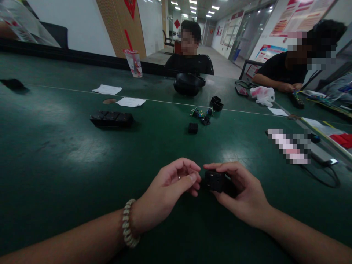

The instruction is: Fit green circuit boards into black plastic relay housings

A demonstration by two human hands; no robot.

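My right hand (244, 194) is wrapped around a small black plastic box (215, 180), thumb below and fingers above. Small metallic spots show on the face of the box turned toward my left hand. My left hand (173, 190), with a beaded bracelet on its wrist, is just left of the box, apart from it. Its fingers are curled with the thumb against them; anything between them is too small to make out. Farther off lie a small black block (193, 128), small circuit boards with metal prongs (198, 113) and black open housings (217, 103).
A long black tray-like block (112, 119) lies at left on the green table (68, 183). Behind are papers (131, 102), a cup with a straw (134, 64) and a black pouch (187, 84). A cable (334, 183) lies at right. Two people sit across the table.
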